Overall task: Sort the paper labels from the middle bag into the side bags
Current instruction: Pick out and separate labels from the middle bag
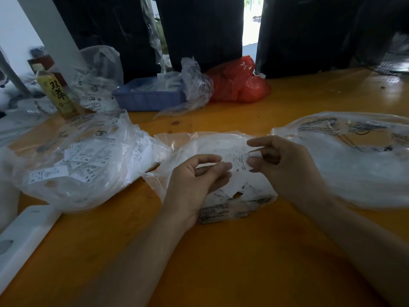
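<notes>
At the centre of the frame we pinch one paper label (241, 161) in our right hand (285, 165), thumb and forefinger closed on its upper right end. The label's long axis runs from that pinch down toward the lower left, and its free end hangs just beside the fingertips of our left hand (197, 180). That hand sits with fingers curled over the middle bag (221, 142); we cannot tell whether it is holding a label or the plastic, or nothing at all.

The move to come turns on which way the label must go. The right bag (354, 165), at the right of the frame, lies close beside the hand that holds the label; the left bag (73, 165), at the left of the frame, lies across our left hand, on the far side of the middle bag, on the orange surface (221, 262).

The size mark on the held label is too blurred to read. The right bag's contents show only as a white haze, and its edge is cut off by the frame. Sizes such as XL and XS are legible in the left bag.
</notes>
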